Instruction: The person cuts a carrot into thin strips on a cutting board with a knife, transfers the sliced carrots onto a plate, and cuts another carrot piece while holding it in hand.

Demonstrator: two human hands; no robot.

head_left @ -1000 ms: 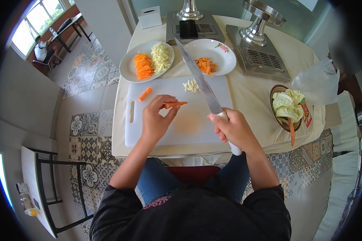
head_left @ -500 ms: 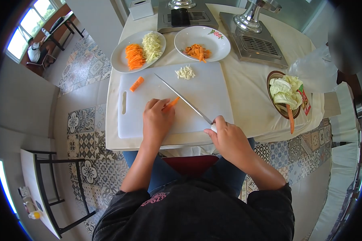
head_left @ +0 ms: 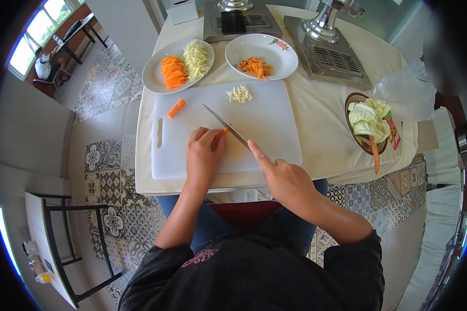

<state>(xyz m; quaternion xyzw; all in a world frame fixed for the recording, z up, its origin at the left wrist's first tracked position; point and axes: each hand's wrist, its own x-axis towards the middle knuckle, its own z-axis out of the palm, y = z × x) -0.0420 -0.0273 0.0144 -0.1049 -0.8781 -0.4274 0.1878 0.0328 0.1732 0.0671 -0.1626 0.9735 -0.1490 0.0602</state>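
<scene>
On the white cutting board (head_left: 264, 119), my left hand (head_left: 204, 153) is closed on a piece of carrot (head_left: 225, 131), mostly hidden under its fingers. My right hand (head_left: 285, 179) grips a knife (head_left: 227, 126) by its handle, the index finger stretched along the top of the blade. The blade slants up to the left and crosses the carrot piece beside my left fingertips. Another carrot chunk (head_left: 176, 108) lies at the board's upper left. A small pile of chopped white pieces (head_left: 239, 94) sits near the board's top edge.
Behind the board stand a plate (head_left: 151, 79) of shredded carrot and cabbage, and a flowered plate (head_left: 285, 60) with carrot peelings. A bowl (head_left: 351, 98) of cabbage leaves and a carrot is at the right. Metal stands (head_left: 329, 57) occupy the back. A person (head_left: 44, 66) sits far left.
My right hand has moved up and left, and its index finger now lies along the blade. The knife has come over the carrot piece. My left hand stays nearly in place.
</scene>
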